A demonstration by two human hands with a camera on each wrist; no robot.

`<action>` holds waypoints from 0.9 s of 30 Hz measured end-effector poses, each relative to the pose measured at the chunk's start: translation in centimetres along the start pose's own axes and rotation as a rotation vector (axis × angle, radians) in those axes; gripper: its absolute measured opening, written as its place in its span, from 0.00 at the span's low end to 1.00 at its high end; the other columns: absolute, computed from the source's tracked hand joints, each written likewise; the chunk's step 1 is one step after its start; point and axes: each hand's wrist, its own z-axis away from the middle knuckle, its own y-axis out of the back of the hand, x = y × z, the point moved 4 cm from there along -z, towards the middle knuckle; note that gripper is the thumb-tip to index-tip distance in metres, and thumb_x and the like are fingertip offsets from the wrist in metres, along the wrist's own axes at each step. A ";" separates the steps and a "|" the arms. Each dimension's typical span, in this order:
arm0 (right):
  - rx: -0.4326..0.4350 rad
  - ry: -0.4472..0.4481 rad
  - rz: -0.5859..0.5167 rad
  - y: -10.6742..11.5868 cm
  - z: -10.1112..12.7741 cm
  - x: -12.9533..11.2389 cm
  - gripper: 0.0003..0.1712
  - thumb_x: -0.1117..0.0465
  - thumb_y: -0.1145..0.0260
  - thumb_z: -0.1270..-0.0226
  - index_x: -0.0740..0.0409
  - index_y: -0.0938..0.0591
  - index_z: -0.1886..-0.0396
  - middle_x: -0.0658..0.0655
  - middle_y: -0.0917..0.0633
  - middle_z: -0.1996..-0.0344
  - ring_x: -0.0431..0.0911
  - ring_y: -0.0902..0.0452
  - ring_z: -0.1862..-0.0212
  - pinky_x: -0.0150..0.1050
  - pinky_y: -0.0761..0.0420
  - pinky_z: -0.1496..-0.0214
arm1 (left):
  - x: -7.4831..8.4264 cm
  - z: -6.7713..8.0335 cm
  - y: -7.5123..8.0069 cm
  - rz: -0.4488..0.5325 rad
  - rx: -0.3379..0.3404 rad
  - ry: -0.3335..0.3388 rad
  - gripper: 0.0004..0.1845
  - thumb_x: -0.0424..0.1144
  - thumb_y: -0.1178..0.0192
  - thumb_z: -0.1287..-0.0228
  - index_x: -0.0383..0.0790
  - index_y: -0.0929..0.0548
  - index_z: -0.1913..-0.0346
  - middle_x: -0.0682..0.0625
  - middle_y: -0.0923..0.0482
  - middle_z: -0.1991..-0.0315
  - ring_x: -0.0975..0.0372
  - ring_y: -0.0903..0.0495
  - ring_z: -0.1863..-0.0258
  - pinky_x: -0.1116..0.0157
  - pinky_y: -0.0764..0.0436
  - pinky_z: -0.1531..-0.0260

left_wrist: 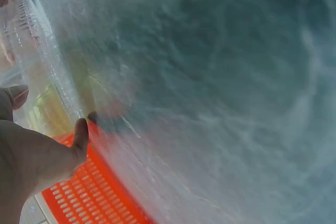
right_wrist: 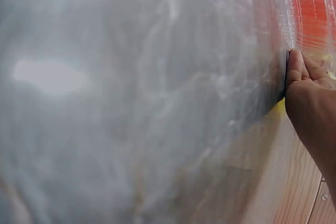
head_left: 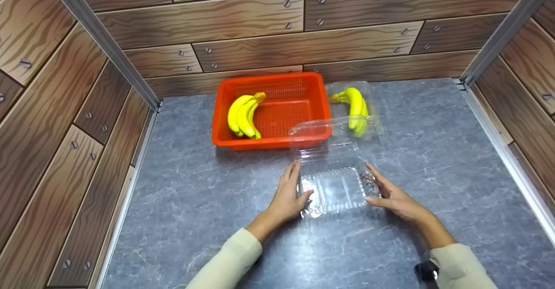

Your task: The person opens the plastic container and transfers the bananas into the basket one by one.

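Your head camera looks forward and down over the tabletop [head_left: 433,159]. Each wrist camera sits very close behind its own hand, blurred. All 3 views share the clear container [head_left: 336,189] and orange basket [head_left: 269,107] beyond your fingers.

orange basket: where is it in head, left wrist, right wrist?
Head: orange basket upper centre, at the back wall, one banana bunch inside.
Left wrist: bottom left, perforated wall beside the left hand.
Right wrist: top right corner, blurred, above the right hand.
Shared landmark: the clear plastic clamshell between both hands.
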 end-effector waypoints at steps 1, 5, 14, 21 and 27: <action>0.004 0.007 0.008 0.0 -0.1 -0.2 0.57 0.64 0.34 0.23 0.50 0.61 0.10 0.64 0.67 0.12 0.72 0.72 0.13 0.58 0.61 0.15 | 0.1 0.0 0.0 -0.008 -0.001 0.002 0.51 0.41 0.30 0.29 0.42 0.50 0.12 0.33 0.47 0.14 0.38 0.38 0.19 0.41 0.33 0.20; 0.028 0.032 0.077 0.0 -0.5 -1.0 0.56 0.61 0.34 0.22 0.52 0.60 0.10 0.67 0.64 0.12 0.76 0.67 0.14 0.71 0.56 0.18 | 0.3 -0.2 0.0 -0.045 0.008 -0.005 0.51 0.42 0.29 0.30 0.40 0.49 0.13 0.31 0.45 0.16 0.37 0.36 0.20 0.40 0.32 0.20; 0.110 0.023 0.223 0.5 -0.9 -1.5 0.54 0.55 0.34 0.21 0.49 0.59 0.10 0.75 0.48 0.15 0.80 0.50 0.18 0.76 0.41 0.22 | 0.4 -0.5 -0.5 -0.023 -0.026 0.028 0.51 0.44 0.31 0.28 0.45 0.50 0.12 0.35 0.48 0.14 0.40 0.38 0.19 0.40 0.32 0.21; 0.196 0.047 0.282 1.5 0.0 -1.0 0.50 0.57 0.34 0.20 0.51 0.52 0.10 0.75 0.31 0.22 0.71 0.21 0.31 0.40 0.17 0.36 | 1.7 -1.0 -1.8 -0.053 -0.060 -0.015 0.50 0.48 0.32 0.27 0.42 0.50 0.12 0.38 0.47 0.13 0.42 0.38 0.18 0.45 0.33 0.19; 0.241 0.050 0.311 2.8 1.3 -0.7 0.50 0.59 0.33 0.21 0.55 0.51 0.11 0.75 0.26 0.25 0.42 0.15 0.38 0.24 0.21 0.41 | 3.1 -1.6 -3.3 -0.088 -0.075 -0.011 0.50 0.49 0.33 0.26 0.48 0.53 0.12 0.41 0.48 0.12 0.45 0.37 0.17 0.47 0.31 0.20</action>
